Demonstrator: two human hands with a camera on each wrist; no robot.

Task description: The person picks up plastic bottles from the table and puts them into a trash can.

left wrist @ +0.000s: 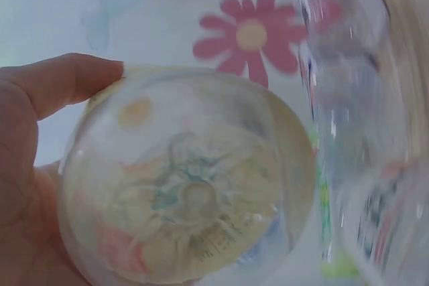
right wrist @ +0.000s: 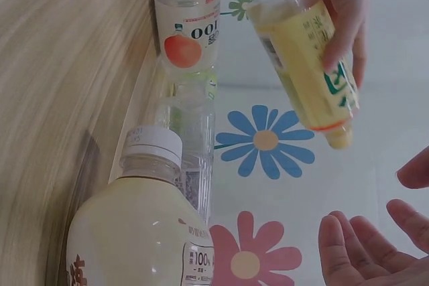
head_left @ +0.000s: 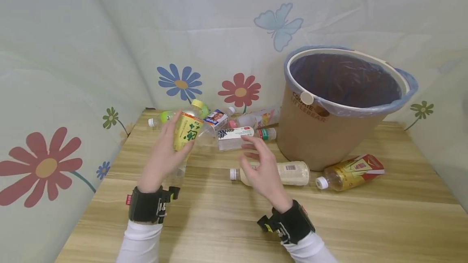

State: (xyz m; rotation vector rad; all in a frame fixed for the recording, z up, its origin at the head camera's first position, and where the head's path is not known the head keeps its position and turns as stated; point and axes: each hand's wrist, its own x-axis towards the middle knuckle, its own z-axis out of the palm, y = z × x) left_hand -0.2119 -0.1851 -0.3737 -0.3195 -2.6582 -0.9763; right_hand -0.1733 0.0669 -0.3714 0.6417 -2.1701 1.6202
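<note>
My left hand (head_left: 162, 159) grips a plastic bottle with a yellow label and yellow cap (head_left: 189, 131), raised off the table and tilted. The left wrist view faces the clear base (left wrist: 194, 192) of that bottle. My right hand (head_left: 264, 169) is held in the air with its fingers loosely bent and nothing between them. Below it lies a cream-coloured bottle with a white cap (head_left: 295, 173), partly hidden by the hand. The right wrist view shows this hand's fingertips (right wrist: 365, 249) apart from the cream bottle.
A brown bin (head_left: 310, 133) lined with a blue bag stands at the back right. In front of it lies a bottle with a red and gold label (head_left: 352, 172). Several other bottles, one with a white label (head_left: 235, 133), lie along the back wall (head_left: 204, 31).
</note>
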